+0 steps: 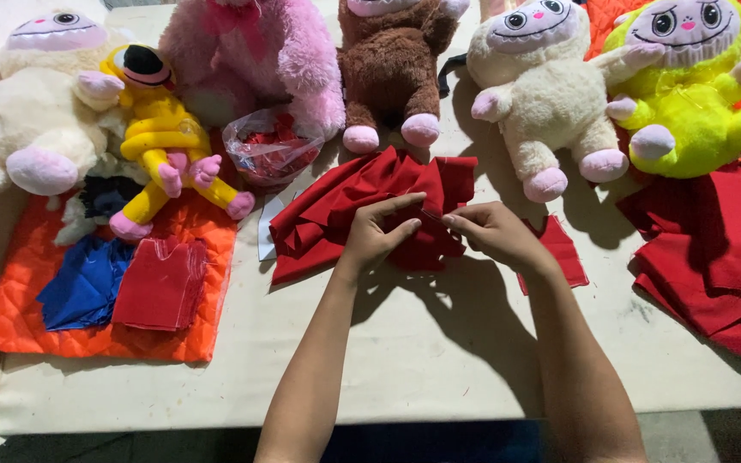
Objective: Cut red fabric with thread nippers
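While we're looking straight down here, the table [439,360] is covered in a cream cloth that ends at a hemmed front edge, and the floor below is dark; we can't see more of the room. An orange quilted mat [27,283] lies at the left with a stack of blue cloth pieces [83,283] and a stack of red cut pieces [163,283] on it. The only package we spot is a clear plastic bag [269,150] holding something red, rumpled and roundish, sitting behind the red cloth near the pink plush toy [250,51]. More plush toys line the back: a cream one [36,111], a yellow one [158,129], a brown one [392,60], another cream one [546,94] and a neon-yellow one [688,94]. The bunched red cloth [336,214] lies mid-table, its long axis running from lower left up to upper right. Our left hand [379,236] and right hand [495,233] both have fingers pinched closed on its folds. More red fabric [713,257] is piled at the right.
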